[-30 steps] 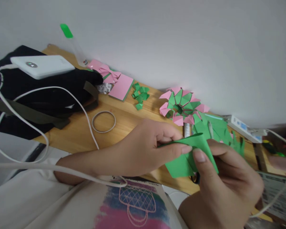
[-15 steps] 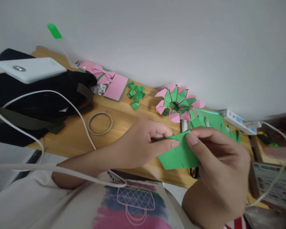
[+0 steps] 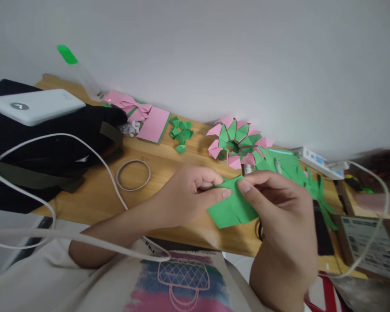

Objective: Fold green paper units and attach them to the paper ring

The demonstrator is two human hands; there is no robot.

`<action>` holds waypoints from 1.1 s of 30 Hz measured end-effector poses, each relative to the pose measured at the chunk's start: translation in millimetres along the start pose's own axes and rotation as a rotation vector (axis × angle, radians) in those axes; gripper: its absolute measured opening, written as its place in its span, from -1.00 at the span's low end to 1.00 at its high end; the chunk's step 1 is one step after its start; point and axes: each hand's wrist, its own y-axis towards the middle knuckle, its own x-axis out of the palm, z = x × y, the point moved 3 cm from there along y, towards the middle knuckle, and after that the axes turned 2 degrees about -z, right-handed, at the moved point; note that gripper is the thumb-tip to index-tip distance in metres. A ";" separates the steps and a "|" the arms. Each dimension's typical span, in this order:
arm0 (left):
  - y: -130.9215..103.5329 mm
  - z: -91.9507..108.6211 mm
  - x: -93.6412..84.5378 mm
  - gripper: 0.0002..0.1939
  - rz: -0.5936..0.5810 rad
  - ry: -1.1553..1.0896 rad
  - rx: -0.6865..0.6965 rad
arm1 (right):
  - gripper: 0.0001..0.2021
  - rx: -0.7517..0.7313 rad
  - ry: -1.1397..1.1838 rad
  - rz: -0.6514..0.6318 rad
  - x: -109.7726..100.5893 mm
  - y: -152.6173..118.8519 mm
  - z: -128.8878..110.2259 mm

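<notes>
Both hands pinch a folded piece of green paper [image 3: 231,209] above the near side of the desk. My left hand [image 3: 190,197] is closed on its upper left edge, thumb on the near face and fingers behind. At the upper right corner, my right hand [image 3: 276,212] grips it between thumb and fingertips. Creases run across the paper and its lower part hangs free. Just beyond the hands stands a ring of folded pink and green paper [image 3: 235,143], with petal-like points. Small green folded pieces [image 3: 181,132] lie to its left.
Pink paper sheets [image 3: 154,125] and a roll of tape [image 3: 133,175] lie on the wooden desk [image 3: 100,201]. A black bag [image 3: 52,147] bears a white power bank [image 3: 35,105]. White cables [image 3: 94,147] cross the left side. A power strip [image 3: 318,162] sits by the wall.
My right hand and the green paper have shifted left in view, and the paper's upper edge now shows a raised fold between the hands. The whole view has also moved slightly.
</notes>
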 end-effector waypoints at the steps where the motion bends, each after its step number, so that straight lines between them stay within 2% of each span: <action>1: 0.0 -1.3 -0.3 -0.62 0.005 -0.004 0.002 | -0.98 -0.009 0.009 -0.002 0.5 1.3 1.0; 12: -1.7 -10.3 -2.5 -0.65 0.046 0.065 0.042 | -0.89 -0.006 0.034 -0.048 9.7 9.3 3.4; 17: -2.0 -20.9 -5.0 -0.72 0.066 -0.018 -0.016 | -0.88 0.011 0.025 -0.067 11.6 10.1 7.3; 22: -1.8 -28.1 -7.6 -0.73 0.160 -0.125 -0.004 | -0.88 0.056 0.034 -0.132 9.8 8.7 13.5; 28: -2.5 -23.0 -10.8 -0.81 0.141 -0.087 0.027 | -0.89 -0.038 -0.024 -0.150 12.9 10.1 5.4; 33: -1.0 -9.8 -19.6 -0.86 0.169 0.076 0.174 | -0.86 -0.088 -0.096 -0.228 17.2 8.9 -3.2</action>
